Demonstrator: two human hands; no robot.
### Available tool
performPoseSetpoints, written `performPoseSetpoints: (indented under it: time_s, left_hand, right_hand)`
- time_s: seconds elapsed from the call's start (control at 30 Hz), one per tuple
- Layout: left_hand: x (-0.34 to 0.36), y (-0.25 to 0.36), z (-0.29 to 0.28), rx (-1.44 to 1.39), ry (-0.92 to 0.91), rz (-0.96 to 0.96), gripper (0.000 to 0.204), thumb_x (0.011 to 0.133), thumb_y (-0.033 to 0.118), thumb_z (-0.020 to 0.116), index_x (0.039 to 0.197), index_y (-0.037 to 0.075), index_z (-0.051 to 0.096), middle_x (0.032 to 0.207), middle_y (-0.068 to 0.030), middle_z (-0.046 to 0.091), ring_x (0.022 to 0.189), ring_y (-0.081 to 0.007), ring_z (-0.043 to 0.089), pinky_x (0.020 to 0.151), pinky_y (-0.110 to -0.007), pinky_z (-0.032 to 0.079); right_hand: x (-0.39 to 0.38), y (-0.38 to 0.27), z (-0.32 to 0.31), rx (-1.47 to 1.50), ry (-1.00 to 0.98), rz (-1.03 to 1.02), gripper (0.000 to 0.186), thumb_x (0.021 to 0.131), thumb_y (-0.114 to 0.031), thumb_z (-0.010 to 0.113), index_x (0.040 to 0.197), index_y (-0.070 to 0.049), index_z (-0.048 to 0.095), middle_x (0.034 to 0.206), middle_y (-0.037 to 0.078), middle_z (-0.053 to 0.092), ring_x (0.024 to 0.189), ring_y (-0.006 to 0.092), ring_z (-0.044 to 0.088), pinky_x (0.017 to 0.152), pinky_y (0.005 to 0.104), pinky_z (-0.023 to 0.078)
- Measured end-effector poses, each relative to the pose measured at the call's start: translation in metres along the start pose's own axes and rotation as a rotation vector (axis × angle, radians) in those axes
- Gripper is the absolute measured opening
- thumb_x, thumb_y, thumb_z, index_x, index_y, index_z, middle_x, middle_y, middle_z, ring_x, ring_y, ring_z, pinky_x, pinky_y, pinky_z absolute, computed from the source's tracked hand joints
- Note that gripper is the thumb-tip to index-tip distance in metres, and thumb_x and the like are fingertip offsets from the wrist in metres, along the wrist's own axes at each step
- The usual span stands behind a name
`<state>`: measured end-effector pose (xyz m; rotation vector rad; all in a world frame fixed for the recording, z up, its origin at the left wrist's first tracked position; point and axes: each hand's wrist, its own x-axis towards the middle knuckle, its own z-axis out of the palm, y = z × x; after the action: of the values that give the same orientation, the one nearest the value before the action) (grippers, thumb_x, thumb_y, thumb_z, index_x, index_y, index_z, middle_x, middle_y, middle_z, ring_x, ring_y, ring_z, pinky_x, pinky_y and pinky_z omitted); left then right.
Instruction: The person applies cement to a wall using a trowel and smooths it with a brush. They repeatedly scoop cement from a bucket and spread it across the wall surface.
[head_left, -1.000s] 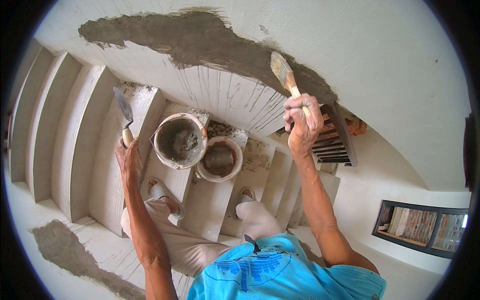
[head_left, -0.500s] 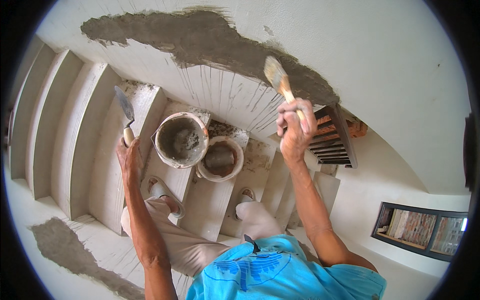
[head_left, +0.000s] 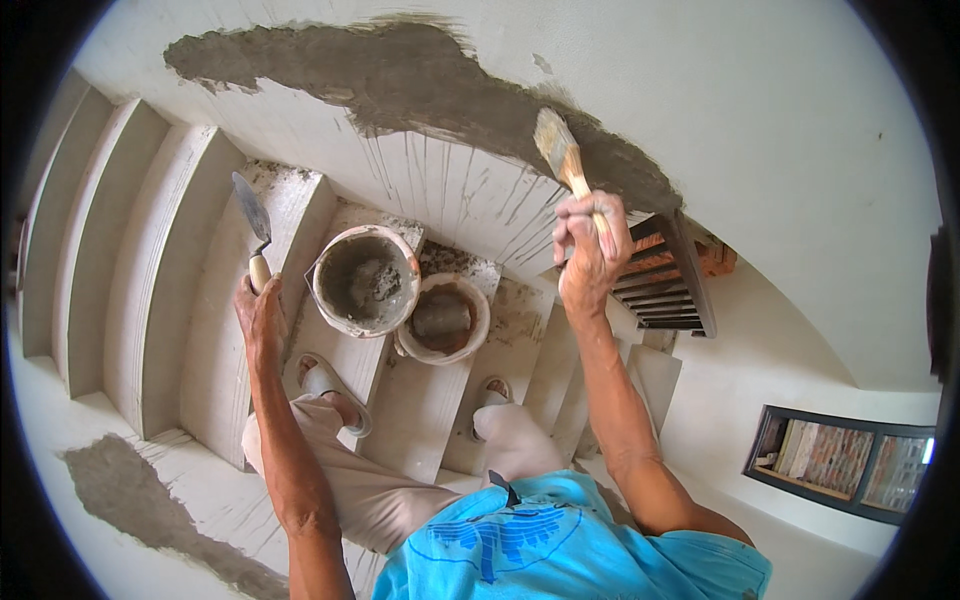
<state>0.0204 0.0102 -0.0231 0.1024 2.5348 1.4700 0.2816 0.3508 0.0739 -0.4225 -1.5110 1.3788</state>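
Leftward goes the brush, shifted a little along the grey patch since a second ago! The right hand has its grip closed round the wooden handle, bristles over the patch; whether they touch, I can't quite tell. Meanwhile the left hand's grip wraps a trowel, tip pointing away, and between the hands two buckets stand on the stairs.
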Motion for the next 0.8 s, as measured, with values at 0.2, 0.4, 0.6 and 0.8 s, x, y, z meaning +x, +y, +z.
performPoseSetpoints:
  time_s: [0.2, 0.4, 0.6, 0.8]
  left_hand:
    - [-0.003, 0.004, -0.001, -0.016, 0.043, 0.003, 0.032, 0.088, 0.027, 0.071, 0.103, 0.002, 0.059, 0.075, -0.0043, 0.058, 0.056, -0.0133, 0.056, 0.049, -0.032, 0.047]
    - [0.017, -0.022, -0.009, 0.039, 0.059, 0.033, 0.03, 0.088, 0.024, 0.071, 0.104, 0.001, 0.059, 0.076, -0.0045, 0.06, 0.055, -0.0127, 0.056, 0.049, -0.03, 0.046]
    - [0.004, -0.004, 0.003, 0.031, 0.036, 0.032, 0.034, 0.087, 0.028, 0.072, 0.103, 0.001, 0.059, 0.078, -0.0058, 0.059, 0.058, -0.015, 0.057, 0.05, -0.033, 0.047]
    - [-0.001, 0.007, 0.0, 0.015, 0.035, 0.036, 0.034, 0.087, 0.029, 0.071, 0.101, 0.001, 0.059, 0.076, -0.0061, 0.058, 0.059, -0.0155, 0.057, 0.05, -0.034, 0.046]
  right_hand:
    - [-0.02, 0.001, -0.036, -0.132, 0.237, -0.127, 0.003, 0.093, 0.0, 0.059, 0.095, -0.002, 0.059, 0.091, 0.009, 0.062, 0.063, 0.0079, 0.053, 0.046, 0.0221, 0.042]
    - [-0.018, -0.013, -0.006, -0.028, 0.058, 0.003, 0.004, 0.091, 0.002, 0.058, 0.091, -0.001, 0.06, 0.088, 0.007, 0.061, 0.061, 0.0079, 0.054, 0.046, 0.0224, 0.042]
    - [-0.005, -0.004, -0.027, 0.004, 0.233, -0.028, 0.002, 0.094, -0.002, 0.057, 0.093, -0.003, 0.059, 0.087, 0.008, 0.061, 0.06, 0.0079, 0.052, 0.045, 0.0222, 0.041]
    - [-0.019, -0.009, -0.047, -0.283, -0.115, -0.139, 0.008, 0.088, 0.004, 0.062, 0.09, -0.003, 0.06, 0.089, 0.006, 0.06, 0.066, 0.0106, 0.054, 0.05, 0.0272, 0.042]
